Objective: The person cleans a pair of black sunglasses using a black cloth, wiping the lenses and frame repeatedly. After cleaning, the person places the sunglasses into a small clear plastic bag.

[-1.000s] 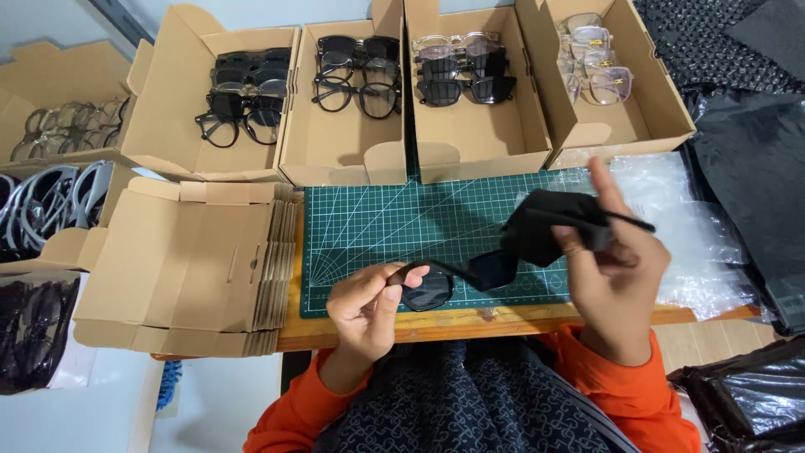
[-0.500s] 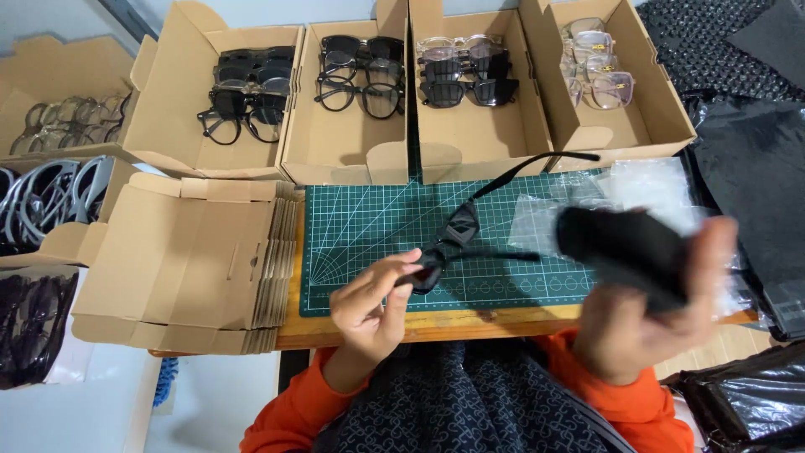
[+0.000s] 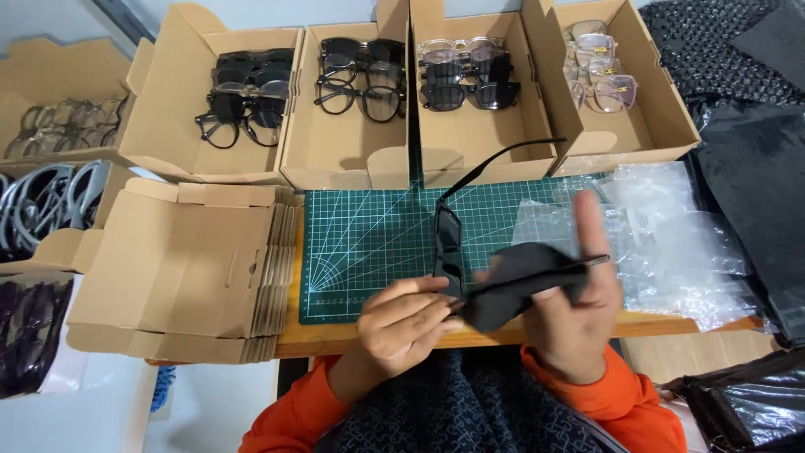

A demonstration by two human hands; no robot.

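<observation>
My left hand [image 3: 407, 323] pinches a pair of black sunglasses [image 3: 450, 241] by the lower lens, frame turned on end over the green cutting mat [image 3: 369, 239]. One temple arm reaches up to the right, the other runs across my right palm. My right hand [image 3: 579, 310] holds a dark cloth [image 3: 516, 281] against the sunglasses, with one finger raised. Both hands hover at the near edge of the wooden table [image 3: 671, 323].
Four open cardboard boxes [image 3: 344, 151] of glasses line the back. A stack of flat cardboard boxes [image 3: 189, 268] lies left of the mat, clear plastic bags [image 3: 671, 235] right. More eyewear sits at the far left [image 3: 50, 201]; black pouches [image 3: 755, 168] at right.
The right hand with the cloth has come back in from the right to meet the sunglasses. The left hand has turned the frame more upright.
</observation>
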